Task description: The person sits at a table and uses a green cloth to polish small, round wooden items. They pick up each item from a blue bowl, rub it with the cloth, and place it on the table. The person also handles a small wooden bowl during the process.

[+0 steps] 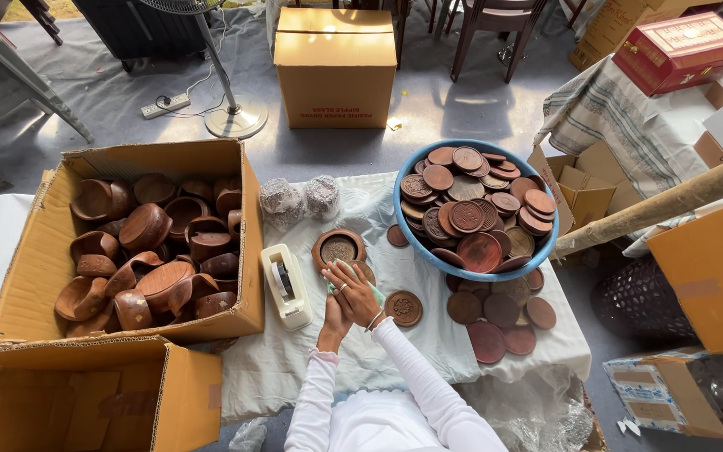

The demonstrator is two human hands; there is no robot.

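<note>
At the far left of the frame your open cardboard box (39, 251) is heaped with dark wooden bowls (146, 226), and a second, flattened carton (85, 398) lies in the lower left corner. Moving right, a white tape dispenser (286, 286) rests on the white cloth (378, 343), its long axis running up and down the frame, just beside your hands. At the lower centre your left hand (334, 322) sits under your right hand (355, 293), the 2 pressed together around a small light green cloth (353, 272) and what looks like a round wooden piece; you cannot tell which way that piece faces or whether the fingers pinch it, since the hands hide it. Just above them a shallow round wooden dish (338, 248) lies flat, and just right of your wrist 1 carved disc (403, 308) lies face up. 2 wrapped bundles (301, 199) sit at upper centre. Further right, a blue basin (537, 251) brims with carved discs, more loose discs (499, 322) are spread below it, and a wooden pole (663, 205) slants across the right edge.
</note>
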